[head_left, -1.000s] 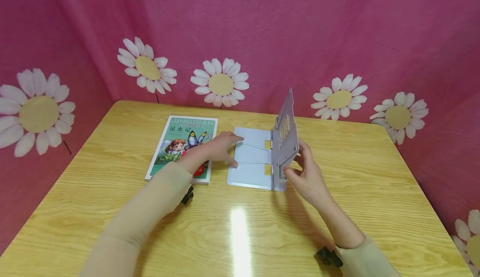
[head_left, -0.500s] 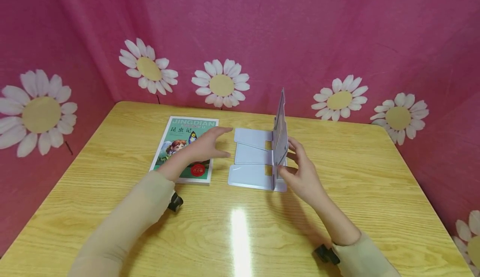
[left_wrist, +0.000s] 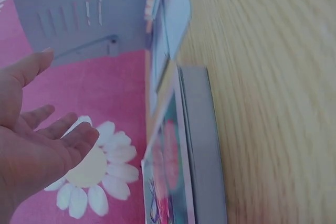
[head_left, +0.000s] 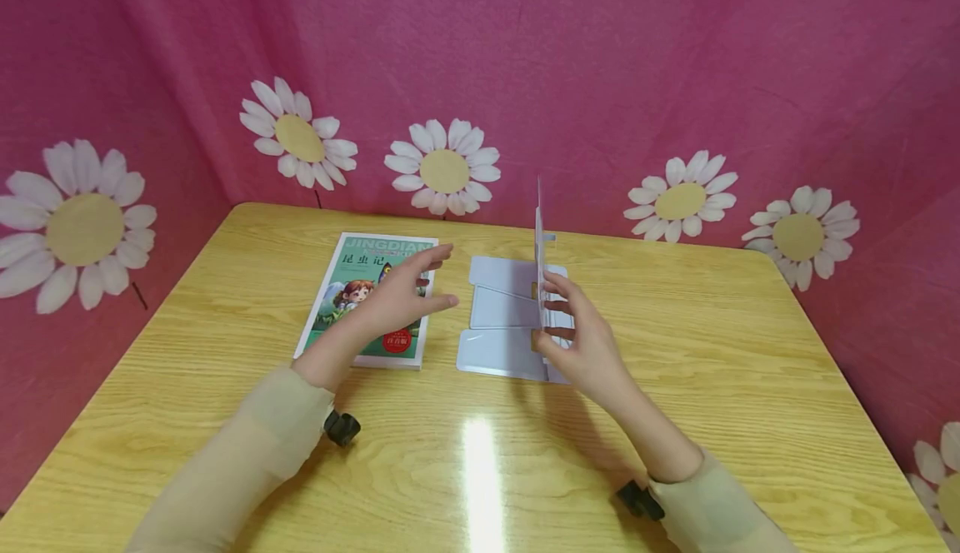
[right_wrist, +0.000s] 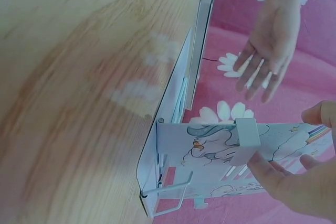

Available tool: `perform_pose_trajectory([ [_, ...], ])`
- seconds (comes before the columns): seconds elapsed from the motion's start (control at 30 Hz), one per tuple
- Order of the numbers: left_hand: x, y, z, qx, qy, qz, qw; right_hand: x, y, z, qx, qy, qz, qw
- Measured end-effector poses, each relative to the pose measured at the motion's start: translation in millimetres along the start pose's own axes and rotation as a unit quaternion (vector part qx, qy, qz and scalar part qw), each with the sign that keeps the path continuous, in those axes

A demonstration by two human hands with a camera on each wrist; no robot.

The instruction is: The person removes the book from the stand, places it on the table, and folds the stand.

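Observation:
A pale metal book stand lies with its base plate (head_left: 498, 351) flat on the table, its back panel (right_wrist: 210, 142) raised about upright. My right hand (head_left: 588, 345) holds this panel from the right, the thumb by its near edge and fingers behind it. Drawings cover the panel's outer face in the right wrist view, where a fingertip meets a white clip (right_wrist: 248, 137). My left hand (head_left: 393, 291) hovers over a green-covered book (head_left: 348, 291), fingers extended and holding nothing. The left wrist view shows the slotted inner face of the panel beyond that hand.
The wooden table (head_left: 720, 386) reaches back to a pink curtain (head_left: 525, 78) with large daisies. A bent wire support (right_wrist: 181, 198) joins the stand's base and panel. Black wrist cameras sit at both cuffs, the left one (head_left: 342, 428) just in front of the book.
My left hand has let go of the stand's base and drawn back left over the book. My right hand has swung the panel leftward, from leaning right to nearly vertical.

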State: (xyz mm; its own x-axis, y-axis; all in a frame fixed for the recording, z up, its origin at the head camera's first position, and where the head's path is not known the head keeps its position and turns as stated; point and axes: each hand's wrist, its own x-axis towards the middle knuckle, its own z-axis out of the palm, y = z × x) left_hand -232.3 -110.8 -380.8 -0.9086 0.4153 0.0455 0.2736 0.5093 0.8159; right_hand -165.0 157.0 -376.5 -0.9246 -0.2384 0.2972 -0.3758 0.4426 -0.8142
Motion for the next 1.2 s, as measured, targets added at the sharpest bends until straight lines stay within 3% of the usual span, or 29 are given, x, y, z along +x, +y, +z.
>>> perform_pose_trajectory([
  [0.13,-5.3,9.7,1.8,-0.059,0.0,0.019,0.9981,1.2,-2,5,-0.021,0.002,-0.013,0.9997],
  [0.3,-6.6,23.1,3.2,-0.09,0.003,0.04,0.9951,2.4,-4,11,-0.044,0.005,-0.02,0.9988],
  [0.7,1.7,56.2,5.6,-0.172,0.013,-0.01,0.9849,4.9,-8,20,-0.114,0.002,-0.024,0.9932],
  [1.2,10.8,54.2,5.5,-0.177,0.031,-0.041,0.9828,9.2,-7,32,-0.151,-0.004,-0.066,0.9864],
])
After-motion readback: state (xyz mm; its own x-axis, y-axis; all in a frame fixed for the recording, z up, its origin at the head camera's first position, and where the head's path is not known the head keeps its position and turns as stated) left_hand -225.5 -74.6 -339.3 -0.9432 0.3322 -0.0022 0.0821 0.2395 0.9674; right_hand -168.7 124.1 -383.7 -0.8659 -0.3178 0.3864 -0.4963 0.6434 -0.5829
